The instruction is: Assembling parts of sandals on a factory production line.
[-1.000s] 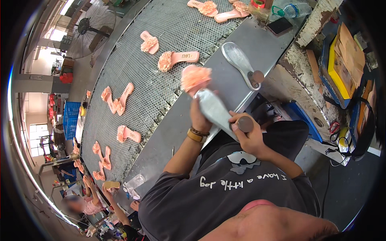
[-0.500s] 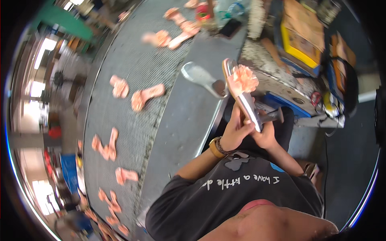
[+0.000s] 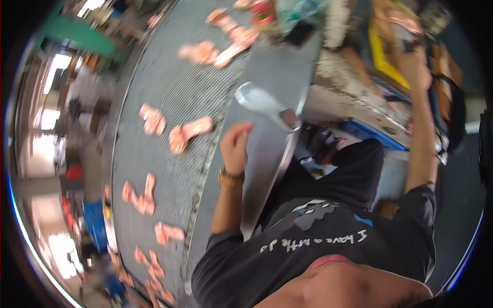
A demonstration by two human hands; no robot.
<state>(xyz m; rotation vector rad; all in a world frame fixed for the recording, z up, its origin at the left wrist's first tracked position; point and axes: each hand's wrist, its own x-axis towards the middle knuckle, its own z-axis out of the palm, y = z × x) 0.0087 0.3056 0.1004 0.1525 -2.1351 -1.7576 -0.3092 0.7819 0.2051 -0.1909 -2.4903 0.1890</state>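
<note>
The left hand (image 3: 235, 150), half-open and empty, is nearer the form (image 3: 261, 102) ahead-right, whose long axis slants down rightward (the right hand (image 3: 414, 68), at a slipper (image 3: 404, 21), blurs: grip unclear).

Dark short-sleeved tee (image 3: 334, 228), white lettering (image 3: 318, 240), grey print (image 3: 314, 211) at twelve o'clock from it; black trousers (image 3: 354, 160); tan wristband (image 3: 230, 179).

Bare room on the bench (image 3: 277, 66) is left between the metal form (image 3: 256, 99) and the dark phone (image 3: 299, 34). Directly ahead of the left grip (image 3: 235, 150), passage is obstructed by the form; gaps are left between pink slippers (image 3: 192, 131).
</note>
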